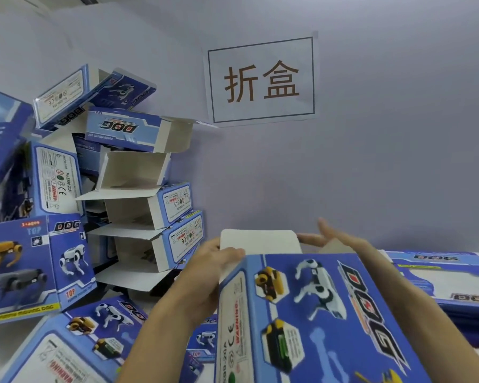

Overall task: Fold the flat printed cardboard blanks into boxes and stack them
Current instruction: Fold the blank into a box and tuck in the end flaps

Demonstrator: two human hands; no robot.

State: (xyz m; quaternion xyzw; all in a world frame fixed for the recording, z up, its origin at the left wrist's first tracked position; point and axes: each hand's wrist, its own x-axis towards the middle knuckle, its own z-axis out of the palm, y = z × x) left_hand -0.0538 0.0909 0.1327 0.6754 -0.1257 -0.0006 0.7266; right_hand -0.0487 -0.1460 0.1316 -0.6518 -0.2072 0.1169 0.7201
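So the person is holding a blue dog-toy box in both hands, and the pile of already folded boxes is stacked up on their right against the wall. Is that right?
Not quite. The head view shows the pile of folded boxes on the person's left, not their right. The rest holds: the left hand and right hand hold the blue dog-toy box.

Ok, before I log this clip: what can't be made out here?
Head view only:
- Right hand: palm and grip hidden behind the held box.
- Left hand: fingertips tucked behind the white flap.
- Flat blanks: cut off by the right edge.
- Held box: near end cut by the bottom edge.
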